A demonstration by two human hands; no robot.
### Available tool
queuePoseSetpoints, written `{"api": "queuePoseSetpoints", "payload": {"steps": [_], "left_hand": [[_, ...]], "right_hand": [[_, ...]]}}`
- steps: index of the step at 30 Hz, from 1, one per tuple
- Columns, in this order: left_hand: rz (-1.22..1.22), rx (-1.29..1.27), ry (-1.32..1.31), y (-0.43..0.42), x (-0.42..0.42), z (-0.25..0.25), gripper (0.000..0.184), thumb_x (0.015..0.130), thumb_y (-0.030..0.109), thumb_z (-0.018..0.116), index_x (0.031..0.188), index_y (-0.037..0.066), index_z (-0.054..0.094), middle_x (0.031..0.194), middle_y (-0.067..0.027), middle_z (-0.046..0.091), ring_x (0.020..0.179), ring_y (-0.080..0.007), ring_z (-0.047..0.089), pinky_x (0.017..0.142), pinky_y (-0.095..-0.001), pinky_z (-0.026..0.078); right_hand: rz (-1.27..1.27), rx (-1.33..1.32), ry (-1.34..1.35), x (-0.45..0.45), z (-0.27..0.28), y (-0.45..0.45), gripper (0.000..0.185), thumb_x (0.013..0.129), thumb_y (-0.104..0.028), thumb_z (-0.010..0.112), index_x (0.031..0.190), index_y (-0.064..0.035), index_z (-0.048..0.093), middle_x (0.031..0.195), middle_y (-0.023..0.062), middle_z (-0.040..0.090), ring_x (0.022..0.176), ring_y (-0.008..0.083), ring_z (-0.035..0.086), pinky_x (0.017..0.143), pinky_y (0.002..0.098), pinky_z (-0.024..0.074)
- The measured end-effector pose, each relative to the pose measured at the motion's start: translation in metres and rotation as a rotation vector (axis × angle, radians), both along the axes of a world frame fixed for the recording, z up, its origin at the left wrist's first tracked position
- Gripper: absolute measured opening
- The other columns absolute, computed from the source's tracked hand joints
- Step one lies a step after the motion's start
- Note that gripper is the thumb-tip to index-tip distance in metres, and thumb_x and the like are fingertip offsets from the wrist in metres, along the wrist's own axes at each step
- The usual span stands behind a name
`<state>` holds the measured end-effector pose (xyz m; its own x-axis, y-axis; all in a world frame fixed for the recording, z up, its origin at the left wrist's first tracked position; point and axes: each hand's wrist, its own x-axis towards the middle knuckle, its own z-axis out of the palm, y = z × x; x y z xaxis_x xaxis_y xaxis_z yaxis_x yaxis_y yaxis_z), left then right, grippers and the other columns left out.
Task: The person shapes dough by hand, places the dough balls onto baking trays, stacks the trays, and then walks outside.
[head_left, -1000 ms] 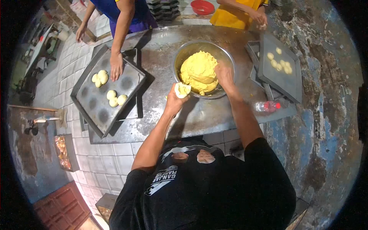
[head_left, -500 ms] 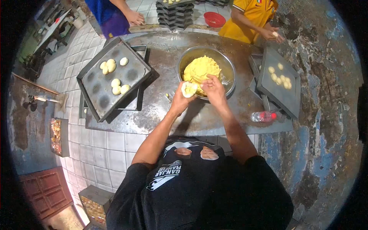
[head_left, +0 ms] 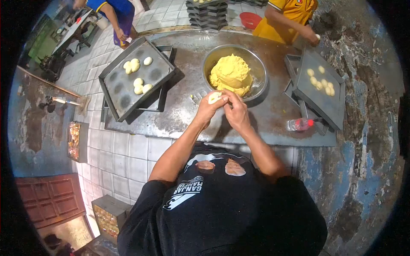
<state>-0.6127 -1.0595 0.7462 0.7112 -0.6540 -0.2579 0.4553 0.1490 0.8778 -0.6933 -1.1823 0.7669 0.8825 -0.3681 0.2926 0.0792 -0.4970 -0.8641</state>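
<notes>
Metal table (head_left: pixel 160 128), gap between tray (head_left: pixel 127 80) and bowl (head_left: pixel 259 76), fingers (head_left: pixel 234 99) holding dough (head_left: pixel 212 99)

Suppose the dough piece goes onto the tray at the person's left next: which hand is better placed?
Likely the left hand: it holds the dough piece and is nearer that tray. The right hand, its fingers close against the piece, sits farther from it.

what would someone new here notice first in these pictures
Probably the bright yellow mound in the metal bowl on the table. Then the pale dough in the left hand, the right hand close against it, and the trays of pale balls on either side.
</notes>
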Motion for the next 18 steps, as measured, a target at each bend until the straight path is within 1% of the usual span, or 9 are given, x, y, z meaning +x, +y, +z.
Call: {"api": "queuePoseSetpoints", "payload": {"steps": [2, 4, 6, 8, 10, 14, 15, 16, 18], "left_hand": [[0.165, 0.137, -0.429, 0.004, 0.000, -0.008, 0.036, 0.095, 0.026, 0.069, 0.121, 0.002, 0.067, 0.120, -0.0068, 0.067, 0.101, -0.0163, 0.064, 0.089, -0.0336, 0.053], [0.177, 0.197, -0.460, 0.012, -0.004, -0.002, 0.036, 0.098, 0.028, 0.064, 0.118, -0.002, 0.069, 0.132, -0.0095, 0.064, 0.118, -0.0191, 0.061, 0.099, -0.0346, 0.048], [0.233, 0.306, -0.998, 0.018, -0.007, 0.006, 0.036, 0.097, 0.030, 0.066, 0.114, -0.001, 0.072, 0.132, -0.0199, 0.063, 0.132, -0.0280, 0.053, 0.100, -0.0379, 0.048], [0.193, 0.282, -0.971, 0.030, -0.010, 0.014, 0.040, 0.098, 0.031, 0.063, 0.123, 0.000, 0.067, 0.141, -0.0173, 0.059, 0.126, -0.0254, 0.059, 0.101, -0.0340, 0.046], [0.048, 0.419, -0.859, 0.043, -0.015, 0.028, 0.041, 0.094, 0.029, 0.069, 0.123, 0.001, 0.067, 0.132, -0.0186, 0.063, 0.117, -0.0264, 0.064, 0.097, -0.0340, 0.049], [-0.263, 0.742, -0.789, 0.064, -0.010, 0.038, 0.046, 0.090, 0.027, 0.074, 0.129, 0.005, 0.065, 0.104, -0.0180, 0.073, 0.092, -0.0258, 0.071, 0.082, -0.0371, 0.053], [-0.091, 0.494, -0.922, 0.068, -0.013, 0.038, 0.045, 0.093, 0.029, 0.070, 0.133, 0.009, 0.064, 0.092, -0.0119, 0.075, 0.081, -0.0220, 0.069, 0.076, -0.0375, 0.052], [-0.081, 0.502, -0.928, 0.073, -0.012, 0.038, 0.045, 0.093, 0.029, 0.070, 0.133, 0.009, 0.064, 0.092, -0.0119, 0.075, 0.081, -0.0220, 0.069, 0.076, -0.0375, 0.052], [-0.008, 0.631, -0.460, 0.087, -0.012, 0.047, 0.039, 0.096, 0.029, 0.066, 0.131, 0.012, 0.067, 0.100, -0.0109, 0.074, 0.088, -0.0198, 0.068, 0.078, -0.0362, 0.052]], "right_hand": [[-0.028, -0.364, -0.163, 0.000, -0.012, 0.001, 0.043, 0.095, -0.009, 0.064, 0.134, 0.0014, 0.050, 0.107, 0.0111, 0.071, 0.094, 0.0157, 0.069, 0.086, 0.0334, 0.0537], [-0.011, 0.149, 0.080, 0.000, -0.021, 0.006, 0.037, 0.094, -0.007, 0.066, 0.127, 0.0013, 0.051, 0.104, 0.0116, 0.070, 0.096, 0.0166, 0.068, 0.084, 0.0337, 0.0539], [0.004, 0.554, 0.120, 0.006, -0.028, 0.007, 0.045, 0.090, -0.005, 0.071, 0.127, 0.0015, 0.047, 0.107, 0.0101, 0.068, 0.093, 0.0163, 0.066, 0.085, 0.0305, 0.0514], [0.174, 1.228, 0.005, 0.008, -0.031, 0.004, 0.062, 0.088, -0.006, 0.074, 0.137, -0.0003, 0.035, 0.106, 0.0102, 0.067, 0.098, 0.0182, 0.065, 0.089, 0.0304, 0.0509], [0.337, 1.070, 0.171, 0.011, -0.031, -0.011, 0.067, 0.088, -0.005, 0.073, 0.140, -0.0011, 0.032, 0.105, 0.0115, 0.066, 0.097, 0.0194, 0.066, 0.087, 0.0321, 0.0535], [0.525, 0.124, 0.124, 0.008, 0.015, 0.013, 0.067, 0.088, -0.002, 0.072, 0.143, 0.0028, 0.035, 0.111, 0.0166, 0.065, 0.095, 0.0193, 0.067, 0.079, 0.0319, 0.0565], [0.604, -0.225, 0.001, 0.005, 0.033, 0.020, 0.067, 0.087, -0.002, 0.071, 0.144, 0.0040, 0.036, 0.114, 0.0183, 0.064, 0.094, 0.0186, 0.067, 0.076, 0.0308, 0.0570], [0.613, -0.225, -0.010, 0.010, 0.032, 0.022, 0.067, 0.087, -0.002, 0.071, 0.144, 0.0040, 0.036, 0.114, 0.0183, 0.064, 0.094, 0.0186, 0.067, 0.076, 0.0308, 0.0570], [0.366, 0.732, -0.129, 0.023, 0.022, 0.026, 0.067, 0.088, 0.000, 0.071, 0.145, 0.0030, 0.037, 0.112, 0.0160, 0.065, 0.092, 0.0162, 0.066, 0.079, 0.0289, 0.0556]]}}
